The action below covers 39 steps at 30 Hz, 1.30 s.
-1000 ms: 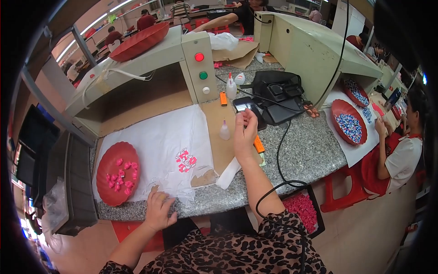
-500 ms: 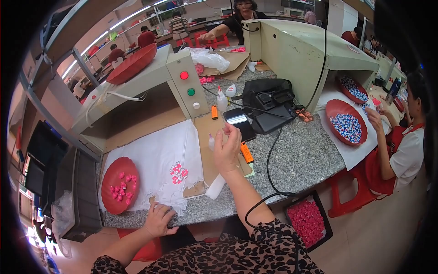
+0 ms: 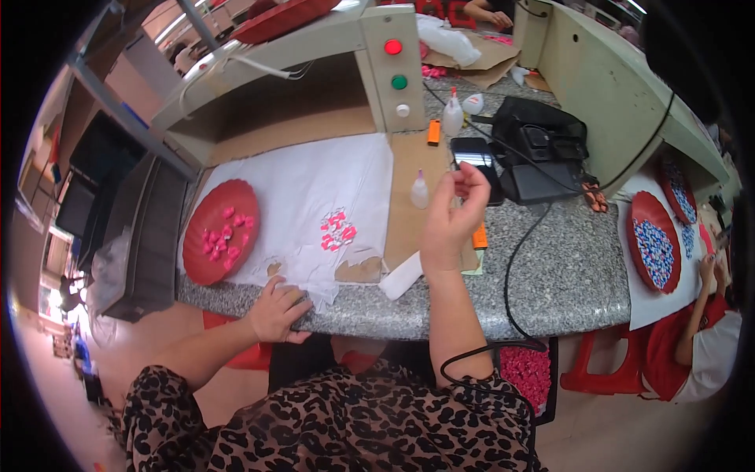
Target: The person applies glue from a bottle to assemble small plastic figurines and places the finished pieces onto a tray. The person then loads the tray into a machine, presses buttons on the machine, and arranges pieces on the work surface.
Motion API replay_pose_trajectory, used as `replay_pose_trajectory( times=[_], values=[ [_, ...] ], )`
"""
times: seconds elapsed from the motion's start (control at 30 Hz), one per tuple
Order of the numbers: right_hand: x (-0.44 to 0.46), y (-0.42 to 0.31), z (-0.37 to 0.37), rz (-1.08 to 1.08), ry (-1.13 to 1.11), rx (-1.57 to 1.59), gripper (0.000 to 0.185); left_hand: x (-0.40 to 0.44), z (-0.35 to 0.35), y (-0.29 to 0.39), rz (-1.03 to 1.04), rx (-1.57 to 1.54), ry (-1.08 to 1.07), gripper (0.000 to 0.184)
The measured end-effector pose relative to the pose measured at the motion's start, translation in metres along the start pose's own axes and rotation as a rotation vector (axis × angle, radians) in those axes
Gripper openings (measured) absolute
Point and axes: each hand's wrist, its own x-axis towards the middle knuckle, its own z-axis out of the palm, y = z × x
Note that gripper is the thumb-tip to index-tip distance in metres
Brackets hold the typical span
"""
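Observation:
My left hand point(image 3: 280, 311) rests at the table's front edge, its fingers stretched out over the torn border of a white sheet point(image 3: 307, 173). My right hand point(image 3: 454, 224) is raised above the table with fingertips pinched together; whatever may be in them is too small to make out. Just left of it stands a small white squeeze bottle point(image 3: 420, 191) with a thin tip. On the sheet lies a cluster of small pink and white pieces point(image 3: 338, 230). At the sheet's left, a red dish point(image 3: 200, 256) holds several bright pink pieces.
Behind the sheet is an open metal housing with a button panel point(image 3: 399, 110). A phone point(image 3: 472, 149), black bag point(image 3: 539, 138), orange lighter point(image 3: 434, 132) and larger bottle point(image 3: 453, 116) lie or stand behind my right hand. A black cable point(image 3: 511, 275) crosses the table. A co-worker sits at right.
The head view has tilted down and shifted, so the table sits higher and more to the right. My right hand stays pinched, and the small bottle beside it now shows more fully.

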Motion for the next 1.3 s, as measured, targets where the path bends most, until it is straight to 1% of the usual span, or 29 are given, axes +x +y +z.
replay_pose_trajectory(
  times=[0.1,0.17,0.2,0.33,0.4,0.43,0.47,0.57,0.6,0.67,0.7,0.77,0.8,0.87,0.93,0.97,1.03,1.07,1.13,1.17,1.23,1.27,1.3],
  values=[
    [-0.006,-0.009,-0.004,0.031,-0.053,0.01,0.02,-0.002,0.005,-0.001,-0.034,-0.021,0.015,0.057],
    [-0.009,-0.015,-0.006,0.072,-0.107,0.06,0.02,-0.001,0.005,-0.003,0.01,-0.004,0.044,0.057],
    [-0.011,-0.016,-0.006,0.076,-0.133,0.059,0.02,-0.001,0.005,-0.002,-0.013,-0.014,0.049,0.057],
    [-0.022,-0.015,-0.001,0.042,-0.223,0.091,0.018,-0.001,0.004,-0.006,-0.004,-0.053,0.036,0.055],
    [-0.027,-0.013,0.003,0.032,-0.3,0.029,0.012,0.0,0.004,-0.007,-0.007,-0.086,0.036,0.054],
    [-0.029,-0.011,0.004,-0.036,-0.335,-0.061,0.009,0.001,0.002,-0.007,-0.007,-0.092,0.025,0.054],
    [-0.032,-0.009,0.006,-0.025,-0.355,-0.074,0.009,0.001,0.002,-0.007,-0.01,-0.098,0.013,0.054],
    [-0.038,-0.003,0.015,-0.145,-0.52,-0.193,0.01,0.0,0.003,-0.009,-0.003,-0.119,0.012,0.055],
    [-0.04,0.001,0.017,-0.147,-0.544,-0.193,0.01,0.001,0.003,-0.011,-0.022,-0.129,0.02,0.055],
    [-0.046,0.006,0.02,-0.175,-0.651,-0.308,0.01,0.0,0.001,-0.01,-0.015,-0.169,-0.012,0.05],
    [-0.047,0.007,0.022,-0.164,-0.658,-0.335,0.01,-0.001,0.001,-0.012,-0.032,-0.173,-0.008,0.05],
    [-0.052,0.009,0.021,-0.15,-0.693,-0.362,0.01,-0.003,0.001,-0.012,0.004,-0.169,-0.046,0.042],
    [-0.049,0.011,0.023,-0.155,-0.691,-0.395,0.011,-0.002,0.002,-0.015,0.018,-0.153,-0.03,0.042],
    [-0.046,0.008,0.026,-0.194,-0.73,-0.363,0.012,-0.006,0.004,-0.013,0.024,-0.157,-0.092,0.038],
    [-0.048,0.009,0.024,-0.167,-0.741,-0.354,0.013,-0.006,0.003,-0.017,0.079,-0.097,-0.095,0.039],
    [-0.049,0.009,0.025,-0.168,-0.701,-0.366,0.013,-0.007,0.003,-0.018,0.118,-0.084,-0.098,0.039],
    [-0.049,0.01,0.023,-0.159,-0.744,-0.335,0.014,-0.007,0.004,-0.019,0.118,-0.059,-0.119,0.042],
    [-0.048,0.011,0.024,-0.15,-0.729,-0.349,0.014,-0.003,0.004,-0.021,0.138,-0.066,-0.123,0.042],
    [-0.046,0.009,0.023,-0.17,-0.724,-0.319,0.017,-0.003,0.001,-0.015,0.016,-0.195,-0.102,0.047],
    [-0.046,0.01,0.02,-0.15,-0.726,-0.325,0.017,-0.003,0.005,-0.014,0.015,-0.178,-0.056,0.053],
    [-0.043,0.012,0.017,-0.2,-0.696,-0.285,0.018,0.0,0.0,-0.015,0.003,-0.197,-0.086,0.05],
    [-0.037,0.006,0.015,-0.193,-0.696,-0.29,0.018,0.001,-0.001,-0.014,-0.016,-0.207,-0.098,0.047],
    [-0.026,0.001,0.014,-0.134,-0.643,-0.286,0.015,-0.001,0.002,-0.012,-0.027,-0.207,-0.068,0.046]
  ],
)
